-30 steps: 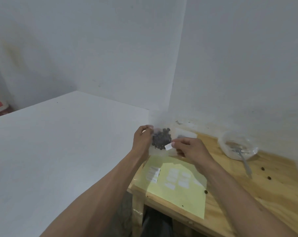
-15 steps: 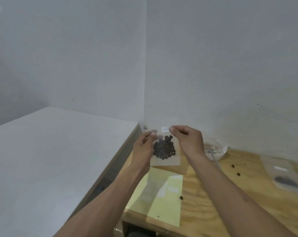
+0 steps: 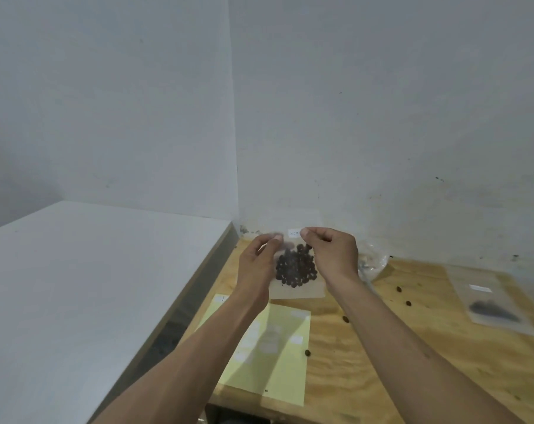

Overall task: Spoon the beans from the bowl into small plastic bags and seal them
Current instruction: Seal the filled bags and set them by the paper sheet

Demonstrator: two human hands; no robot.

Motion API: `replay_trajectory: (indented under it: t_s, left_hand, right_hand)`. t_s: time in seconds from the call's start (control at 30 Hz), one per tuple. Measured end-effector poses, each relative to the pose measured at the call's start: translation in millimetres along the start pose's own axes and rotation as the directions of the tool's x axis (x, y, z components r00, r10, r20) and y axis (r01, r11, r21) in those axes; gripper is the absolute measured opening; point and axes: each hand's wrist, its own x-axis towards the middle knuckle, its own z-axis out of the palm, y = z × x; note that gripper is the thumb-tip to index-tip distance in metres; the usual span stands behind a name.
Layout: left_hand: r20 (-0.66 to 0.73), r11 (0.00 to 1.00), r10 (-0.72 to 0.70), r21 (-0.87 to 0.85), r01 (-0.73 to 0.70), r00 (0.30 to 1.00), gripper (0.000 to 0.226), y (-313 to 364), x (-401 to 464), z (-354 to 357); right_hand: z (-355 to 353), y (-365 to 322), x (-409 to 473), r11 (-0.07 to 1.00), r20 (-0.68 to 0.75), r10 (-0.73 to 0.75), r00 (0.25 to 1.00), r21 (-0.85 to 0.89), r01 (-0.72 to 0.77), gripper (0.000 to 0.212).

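A small clear plastic bag (image 3: pixel 296 289) holding dark beans (image 3: pixel 295 269) hangs upright above the wooden table. My left hand (image 3: pixel 256 267) pinches the bag's top left edge. My right hand (image 3: pixel 333 255) pinches the top edge near a small white label (image 3: pixel 294 232). The clear bowl (image 3: pixel 371 264) stands behind my right wrist, mostly hidden. The spoon cannot be made out.
A yellow sheet with white labels (image 3: pixel 268 347) lies on the wooden table (image 3: pixel 382 347) under my arms. Another filled bag (image 3: pixel 492 301) lies at the right. Loose beans (image 3: pixel 399 289) are scattered on the wood. A white surface (image 3: pixel 76 286) adjoins on the left; walls stand close behind.
My view has swung right and up. Both hands have lifted the bag upright, and my right hand has carried the white label from the bag's side to its top edge.
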Motion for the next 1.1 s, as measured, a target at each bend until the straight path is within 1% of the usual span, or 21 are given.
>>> replay_trajectory:
  t_s: [0.13,0.2,0.4,0.53,0.6,0.63,0.67,0.73,0.77,0.8,0.83,0.87,0.93,1.0,1.1]
  left_hand:
    - [0.023,1.000,-0.001,-0.001,0.001,1.000,0.025,1,0,9]
    - [0.011,1.000,-0.002,0.008,0.002,1.000,0.027,2,0,14]
    - [-0.038,1.000,0.007,0.016,-0.006,0.999,0.020,1,5,28]
    - [-0.047,0.999,0.007,0.036,-0.005,0.999,0.014,-1,5,32]
    - [-0.043,0.999,-0.005,0.032,0.007,0.999,0.015,-1,5,34]
    - [-0.038,0.999,-0.015,0.031,0.016,0.999,0.015,-1,5,34]
    - [-0.030,0.999,-0.022,0.029,0.022,0.999,0.015,-2,5,35]
    - [-0.011,0.999,-0.024,0.024,0.025,1.000,0.015,-2,4,36]
    - [0.001,1.000,-0.021,0.023,0.021,1.000,0.017,-2,3,36]
    - [0.018,1.000,-0.018,0.022,0.017,1.000,0.019,-3,2,37]
    - [0.033,1.000,-0.016,0.019,0.016,0.999,0.021,-3,1,38]
    - [0.045,1.000,-0.015,0.020,0.014,0.999,0.021,-4,1,39]
    - [0.048,0.999,-0.012,0.041,0.010,0.999,0.019,-6,1,41]
    - [0.045,0.999,-0.018,0.050,0.016,0.999,0.015,-8,0,45]
    - [0.042,0.999,-0.042,0.029,0.041,0.998,0.014,-10,-1,54]
  right_hand:
    - [-3,2,-2,1.000,-0.031,-0.019,0.999,-0.021,0.018,0.006]
    - [-4,1,-3,0.999,-0.050,-0.032,0.998,-0.031,0.030,0.006]
    - [-7,3,-5,0.996,-0.101,-0.081,0.992,-0.056,0.075,0.010]
    - [-13,4,-3,0.996,-0.087,-0.080,0.993,-0.054,0.075,0.011]
    - [-18,8,-2,0.997,-0.064,-0.066,0.996,-0.042,0.064,0.004]
    - [-21,8,-2,0.998,-0.054,-0.066,0.996,-0.028,0.065,0.005]
    - [-23,9,-2,0.997,-0.046,-0.073,0.996,-0.012,0.073,0.015]
    - [-29,10,-1,0.998,-0.035,-0.043,0.998,0.036,0.044,0.044]
    - [-32,11,0,0.999,-0.019,-0.006,1.000,0.052,0.007,0.056]
    - [-35,12,2,0.997,0.006,0.035,0.999,0.065,-0.035,0.063]
    - [-38,15,4,0.995,0.037,0.067,0.997,0.073,-0.069,0.062]
    - [-41,17,7,0.994,0.072,0.078,0.994,0.067,-0.083,0.054]
    - [-47,19,10,0.995,0.129,0.055,0.990,0.074,-0.065,0.042]
    - [-53,20,11,0.995,0.119,0.056,0.991,0.072,-0.065,0.033]
    - [-66,24,17,0.992,0.120,0.103,0.987,0.060,-0.111,0.027]
